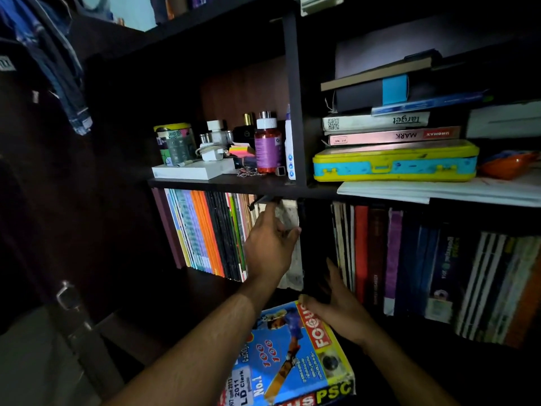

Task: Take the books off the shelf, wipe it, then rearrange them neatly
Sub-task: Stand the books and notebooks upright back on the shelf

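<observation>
A dark shelf (pixel 222 183) unit fills the view, and both hands reach into its lower left compartment. The left hand (pixel 270 247) is raised against the right end of a row of upright books (pixel 205 232), its fingers curled over the top of a pale, worn book (pixel 288 218) at the end of that row, thumb out to the right; it appears to be grasping that book, though the dim light hides the fingertips. The right hand (pixel 336 306) hangs lower, fingers straight and relaxed, holding nothing, near the dark divider between the two lower compartments. Just below the right hand lies a blue magazine (pixel 292 358) with red and yellow lettering, flat and face up. The lower right compartment holds a second row of upright books (pixel 409 259), red, purple and dark spines among them. On the board above, left side, stand a purple bottle (pixel 267 148), a white charger (pixel 215 142), sticky notes (pixel 241 150) and a patterned tin (pixel 174 143), with a flat white box (pixel 194 171) in front. To the right, a yellow and blue case (pixel 395 165) carries a stack of flat books (pixel 389 112). Clothes (pixel 58 68) hang at far left.
</observation>
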